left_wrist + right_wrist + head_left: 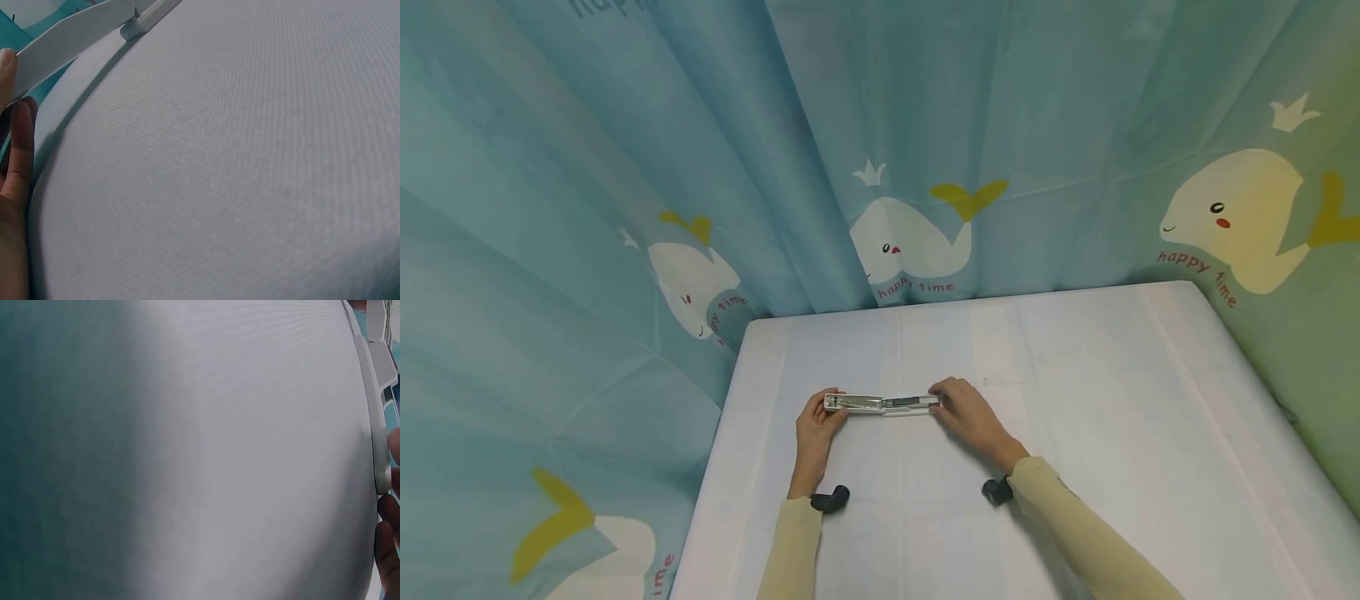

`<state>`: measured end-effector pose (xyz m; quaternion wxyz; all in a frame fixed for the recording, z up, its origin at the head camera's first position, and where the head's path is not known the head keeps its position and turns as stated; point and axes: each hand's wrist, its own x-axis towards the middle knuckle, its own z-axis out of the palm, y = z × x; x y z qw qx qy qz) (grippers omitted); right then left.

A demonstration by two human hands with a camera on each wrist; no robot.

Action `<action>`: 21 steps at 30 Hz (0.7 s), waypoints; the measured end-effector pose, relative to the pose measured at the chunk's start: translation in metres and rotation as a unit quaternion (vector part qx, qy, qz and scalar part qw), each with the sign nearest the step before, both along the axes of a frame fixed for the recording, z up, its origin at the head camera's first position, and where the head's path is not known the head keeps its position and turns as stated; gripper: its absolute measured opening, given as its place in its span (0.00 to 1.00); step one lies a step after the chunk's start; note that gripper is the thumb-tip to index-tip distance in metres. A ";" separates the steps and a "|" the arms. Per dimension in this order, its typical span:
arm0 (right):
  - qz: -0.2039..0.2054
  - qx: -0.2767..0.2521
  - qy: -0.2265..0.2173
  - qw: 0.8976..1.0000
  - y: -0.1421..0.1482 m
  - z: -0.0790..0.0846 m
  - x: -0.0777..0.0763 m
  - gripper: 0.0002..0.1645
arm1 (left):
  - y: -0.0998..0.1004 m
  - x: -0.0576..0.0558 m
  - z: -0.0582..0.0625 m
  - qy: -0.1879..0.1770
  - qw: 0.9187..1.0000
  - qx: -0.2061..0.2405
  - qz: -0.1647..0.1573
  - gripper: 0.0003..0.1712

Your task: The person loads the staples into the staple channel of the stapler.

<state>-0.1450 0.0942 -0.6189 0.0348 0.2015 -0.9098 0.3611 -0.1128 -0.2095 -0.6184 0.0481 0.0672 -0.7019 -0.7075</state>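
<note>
A white stapler [859, 403] is swung wide open and stretches left to right between the two hands, its metal inner parts facing up. My left hand [815, 433] pinches the end of its left arm, thumb on the near side and fingers on the far side. In the left wrist view that white arm [69, 37] is raised off the cloth, with a shadow under it. My right hand [976, 422] grips the other end, where the base [373, 419] lies low along the cloth in the right wrist view. Part of the right fingers is cut off at that view's edge.
A pale striped cloth [1075, 392] covers the table. Behind and to the sides hangs a blue-green curtain [1060, 125] with whale prints. Each wrist wears a black device, one on the left wrist [831, 499] and one on the right wrist [997, 491].
</note>
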 end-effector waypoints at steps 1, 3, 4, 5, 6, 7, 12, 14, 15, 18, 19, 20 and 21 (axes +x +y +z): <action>0.000 -0.006 0.000 1.000 0.000 -0.001 0.000 0.17 | 0.000 0.000 0.001 -0.001 1.000 0.001 0.000 0.28; 0.002 -0.024 0.001 1.000 0.001 -0.006 -0.001 0.15 | 0.001 0.001 0.003 -0.002 1.000 0.001 0.001 0.28; 0.002 -0.032 0.001 0.999 0.002 -0.008 -0.002 0.15 | 0.001 0.002 0.004 -0.001 1.000 0.001 0.001 0.28; 0.002 -0.043 0.001 0.999 0.003 -0.010 -0.002 0.14 | 0.002 0.002 0.005 -0.001 1.000 -0.001 0.002 0.28; 0.002 -0.052 0.000 0.999 0.003 -0.012 -0.003 0.14 | 0.002 0.002 0.005 0.000 1.000 -0.002 0.002 0.27; 0.003 -0.062 -0.001 0.998 0.004 -0.013 -0.004 0.14 | 0.003 0.002 0.006 0.001 1.000 -0.002 0.002 0.27; 0.005 -0.083 0.004 0.996 0.005 -0.016 -0.008 0.14 | 0.006 0.000 0.005 0.011 0.999 0.034 -0.006 0.25; 0.005 -0.085 0.002 0.996 0.005 -0.016 -0.008 0.14 | 0.008 -0.001 0.006 0.015 0.998 0.062 -0.011 0.25; 0.005 -0.087 -0.001 0.996 0.005 -0.015 -0.008 0.14 | 0.010 -0.001 0.006 0.016 0.997 0.074 -0.012 0.25; 0.004 -0.086 -0.009 0.996 0.004 -0.014 -0.007 0.13 | 0.016 -0.003 0.010 0.019 0.996 0.087 -0.008 0.25; 0.002 -0.086 -0.010 0.996 0.004 -0.014 -0.007 0.13 | 0.018 -0.003 0.011 0.018 0.996 0.087 -0.005 0.25; 0.001 -0.087 -0.011 0.996 0.004 -0.014 -0.006 0.13 | 0.020 -0.004 0.012 0.018 0.996 0.082 -0.001 0.25; -0.001 -0.086 -0.011 0.996 0.004 -0.014 -0.006 0.13 | 0.023 -0.005 0.014 0.018 0.997 0.075 0.002 0.24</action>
